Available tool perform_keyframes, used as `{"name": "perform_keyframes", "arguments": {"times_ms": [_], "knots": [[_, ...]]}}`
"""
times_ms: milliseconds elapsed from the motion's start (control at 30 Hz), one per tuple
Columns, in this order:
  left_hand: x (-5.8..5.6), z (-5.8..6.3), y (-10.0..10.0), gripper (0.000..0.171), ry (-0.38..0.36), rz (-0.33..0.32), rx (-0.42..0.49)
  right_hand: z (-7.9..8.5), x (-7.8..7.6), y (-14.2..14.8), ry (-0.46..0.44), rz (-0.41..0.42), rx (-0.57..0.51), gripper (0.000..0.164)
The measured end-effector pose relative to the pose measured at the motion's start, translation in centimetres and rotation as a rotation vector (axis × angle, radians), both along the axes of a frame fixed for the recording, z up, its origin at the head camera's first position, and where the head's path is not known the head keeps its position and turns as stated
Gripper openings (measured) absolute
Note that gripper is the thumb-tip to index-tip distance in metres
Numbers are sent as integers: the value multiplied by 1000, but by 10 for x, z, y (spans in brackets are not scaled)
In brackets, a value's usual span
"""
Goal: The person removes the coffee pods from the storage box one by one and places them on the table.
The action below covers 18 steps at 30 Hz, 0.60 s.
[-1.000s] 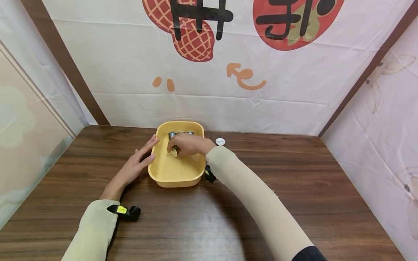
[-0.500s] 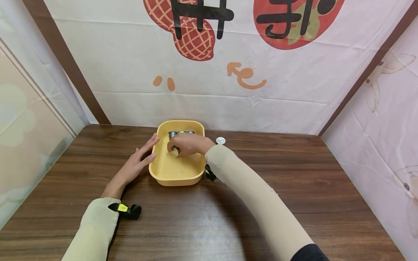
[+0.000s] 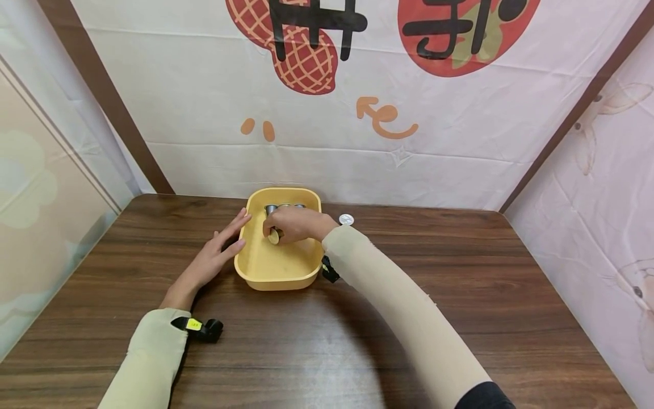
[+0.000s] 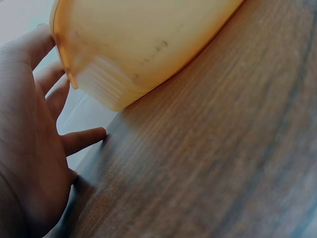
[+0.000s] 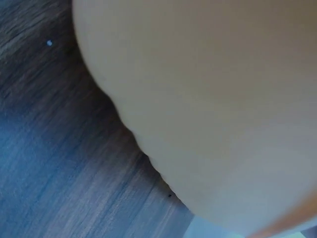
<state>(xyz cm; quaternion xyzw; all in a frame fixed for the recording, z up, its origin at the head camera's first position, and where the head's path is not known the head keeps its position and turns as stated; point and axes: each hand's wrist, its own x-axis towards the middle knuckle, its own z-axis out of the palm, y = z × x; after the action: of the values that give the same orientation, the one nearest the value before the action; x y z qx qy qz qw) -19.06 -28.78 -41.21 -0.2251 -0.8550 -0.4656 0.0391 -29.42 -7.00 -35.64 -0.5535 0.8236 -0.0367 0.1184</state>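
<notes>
A yellow plastic tray (image 3: 278, 271) with rounded corners stands near the table's back edge. My right hand (image 3: 295, 222) reaches into it, fingers curled round a small metallic capsule (image 3: 274, 236) whose round gold-coloured end faces me. Just behind that hand are several similar capsules (image 3: 271, 209) with rims, partly hidden by it. My left hand (image 3: 212, 258) rests against the tray's left side, its fingers spread and nearly straight. In the left wrist view its fingertips touch the tray rim. Only the tray's outer wall (image 5: 198, 99) and the table show in the right wrist view, blurred.
A small white disc (image 3: 346, 219) lies on the brown wooden table (image 3: 286, 352), right of the tray. Behind the table's back edge hangs a white printed sheet (image 3: 327, 165). More printed sheets (image 3: 577, 193) flank it on both sides.
</notes>
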Motion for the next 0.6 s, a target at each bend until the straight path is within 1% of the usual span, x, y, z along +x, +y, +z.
{"name": "perform_keyframes", "arguments": {"times_ms": [233, 367, 600], "knots": [[-1, -1, -1, 54, 2, -8, 9, 7, -2, 6, -7, 9, -85, 29], [-1, 0, 0, 54, 4, -7, 5, 13, -3, 10, -12, 6, -129, 27], [-2, -2, -1, 54, 5, -6, 3, 22, -5, 23, -13, -9, -245, 25]]}}
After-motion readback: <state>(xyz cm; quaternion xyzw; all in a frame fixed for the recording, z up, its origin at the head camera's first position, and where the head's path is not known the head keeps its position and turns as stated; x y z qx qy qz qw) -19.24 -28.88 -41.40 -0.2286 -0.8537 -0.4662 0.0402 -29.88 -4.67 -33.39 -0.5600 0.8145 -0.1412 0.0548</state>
